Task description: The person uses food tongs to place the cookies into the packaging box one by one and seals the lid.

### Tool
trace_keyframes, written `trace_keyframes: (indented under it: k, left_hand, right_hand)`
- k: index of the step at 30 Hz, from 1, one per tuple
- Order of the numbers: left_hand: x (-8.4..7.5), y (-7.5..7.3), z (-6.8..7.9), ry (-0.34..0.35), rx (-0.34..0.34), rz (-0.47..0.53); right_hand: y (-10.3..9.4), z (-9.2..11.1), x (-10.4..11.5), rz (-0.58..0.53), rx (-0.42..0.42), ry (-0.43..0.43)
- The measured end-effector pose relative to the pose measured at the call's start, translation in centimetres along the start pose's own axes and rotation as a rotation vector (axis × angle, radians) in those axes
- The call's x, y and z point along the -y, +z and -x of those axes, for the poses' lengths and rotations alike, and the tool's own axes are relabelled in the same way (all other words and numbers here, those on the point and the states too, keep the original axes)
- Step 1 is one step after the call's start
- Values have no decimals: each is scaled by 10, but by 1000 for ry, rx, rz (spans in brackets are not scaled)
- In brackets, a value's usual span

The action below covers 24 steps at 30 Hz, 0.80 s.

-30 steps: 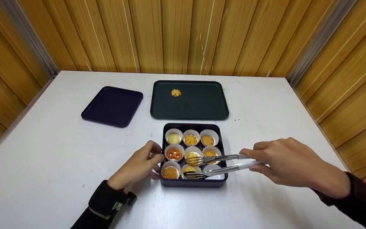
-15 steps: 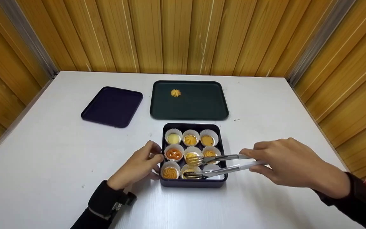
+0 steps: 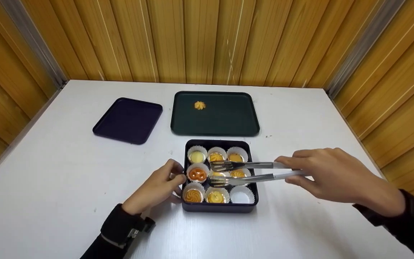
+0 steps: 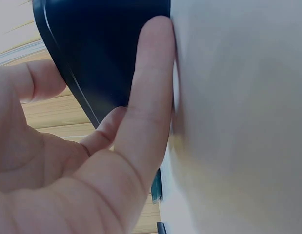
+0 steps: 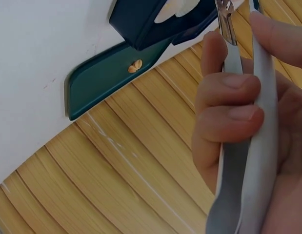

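Right hand: fingers wrapped round the metal tongs; I read the forked tips as spread, one on either side of the centre cookie. From my end I cannot tell whether they touch it. That cookie sits in the middle cup of the dark square box, which holds three rows of fluted paper cups. Left hand: thumb and fingers resting against the box's left wall, fingers loosely extended. Left of centre I note a pretzel-shaped cookie. Beyond the box: green tray bearing one star-shaped cookie; dark purple tray to its left.
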State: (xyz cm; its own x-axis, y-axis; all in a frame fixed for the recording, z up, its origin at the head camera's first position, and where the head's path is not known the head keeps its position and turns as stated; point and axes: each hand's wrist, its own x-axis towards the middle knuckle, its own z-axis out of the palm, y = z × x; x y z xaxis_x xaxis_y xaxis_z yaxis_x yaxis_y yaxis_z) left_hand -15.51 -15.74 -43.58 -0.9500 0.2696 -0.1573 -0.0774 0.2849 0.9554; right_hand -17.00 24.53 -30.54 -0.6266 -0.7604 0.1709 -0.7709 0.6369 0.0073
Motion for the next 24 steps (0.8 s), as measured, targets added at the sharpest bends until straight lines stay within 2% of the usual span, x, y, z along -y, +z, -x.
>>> trace_keyframes:
  k: [10, 16, 24]
  left_hand:
    - [0, 0, 1, -10, 2, 13]
    - [1, 0, 1, -8, 5, 15]
    - [0, 0, 1, -6, 5, 5]
  right_hand:
    - [4, -28, -15, -46, -42, 200]
    - [12, -57, -24, -58, -69, 264]
    - [30, -103, -43, -90, -26, 365]
